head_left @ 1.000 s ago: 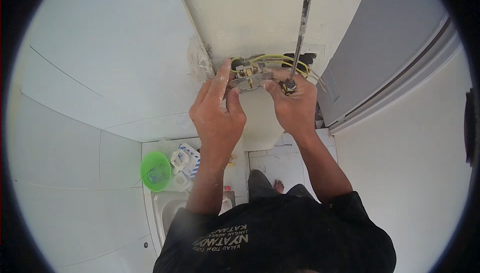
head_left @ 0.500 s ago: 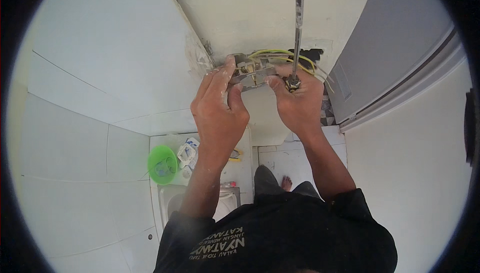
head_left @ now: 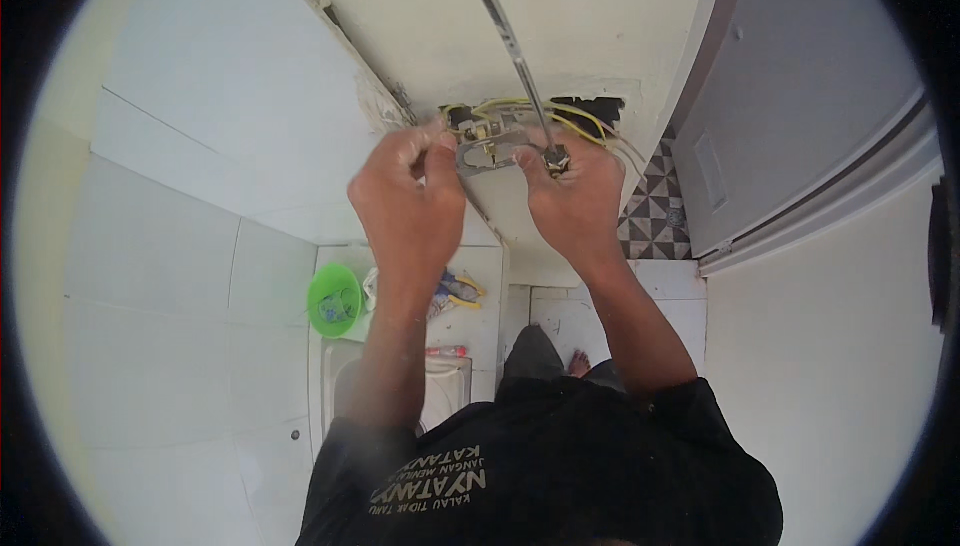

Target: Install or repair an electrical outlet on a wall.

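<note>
A wall socket's inner part (head_left: 480, 134), with a grey metal mounting frame (head_left: 510, 150) and brass-coloured contacts, is held just in front of the wall. My right hand (head_left: 578, 201) pinches the frame's right end between thumb and fingers. The same hand also keeps a screwdriver (head_left: 520, 68), its long metal shaft pointing up and leaning left, its handle mostly hidden in the palm. My left hand (head_left: 412, 191) is closed at the socket's left end, thumb against fingers; what lies between the fingertips is hidden. Yellow-green wires (head_left: 560, 106) run behind the socket past my right fingers.
A dark cut-out (head_left: 605, 111) opens in the cream wall behind the hands. Below on the left, a ledge holds a green bucket (head_left: 333, 301) and yellow-handled pliers (head_left: 463, 291), beside a sink (head_left: 452, 386). A grey door (head_left: 790, 96) stands at the right.
My left hand has shifted its fingertips to the socket's left edge, uncovering more of the frame. The screwdriver's shaft has tipped to the left. The whole view has shifted slightly.
</note>
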{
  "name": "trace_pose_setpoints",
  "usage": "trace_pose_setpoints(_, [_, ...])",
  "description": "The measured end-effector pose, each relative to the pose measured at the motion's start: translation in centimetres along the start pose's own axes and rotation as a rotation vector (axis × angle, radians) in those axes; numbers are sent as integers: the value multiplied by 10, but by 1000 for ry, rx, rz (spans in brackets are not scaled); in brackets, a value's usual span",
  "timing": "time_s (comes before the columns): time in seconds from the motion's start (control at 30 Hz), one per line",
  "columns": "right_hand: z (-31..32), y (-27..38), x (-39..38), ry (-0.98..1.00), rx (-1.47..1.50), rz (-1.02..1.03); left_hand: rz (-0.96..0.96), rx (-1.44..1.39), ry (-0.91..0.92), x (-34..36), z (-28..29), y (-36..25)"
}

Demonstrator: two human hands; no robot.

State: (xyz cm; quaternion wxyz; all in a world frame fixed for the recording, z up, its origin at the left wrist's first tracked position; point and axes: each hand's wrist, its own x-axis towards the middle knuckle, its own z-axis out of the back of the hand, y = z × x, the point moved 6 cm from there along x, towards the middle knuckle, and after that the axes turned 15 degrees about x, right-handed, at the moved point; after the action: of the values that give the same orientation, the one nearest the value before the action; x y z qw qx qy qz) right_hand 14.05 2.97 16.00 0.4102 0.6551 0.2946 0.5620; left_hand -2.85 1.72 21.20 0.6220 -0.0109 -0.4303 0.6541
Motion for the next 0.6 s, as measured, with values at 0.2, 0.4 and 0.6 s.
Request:
trace_pose_setpoints(0.2, [3, 1, 2, 3, -47, 78, 15, -86, 171, 9, 4, -9])
trace_pose_setpoints(0.4, [2, 2, 3, 11, 21, 118, -181, 200, 219, 8, 3, -26])
trace_pose_setpoints(0.6, [2, -2, 4, 11, 52, 106, -392, 472, 62, 0, -11, -32])
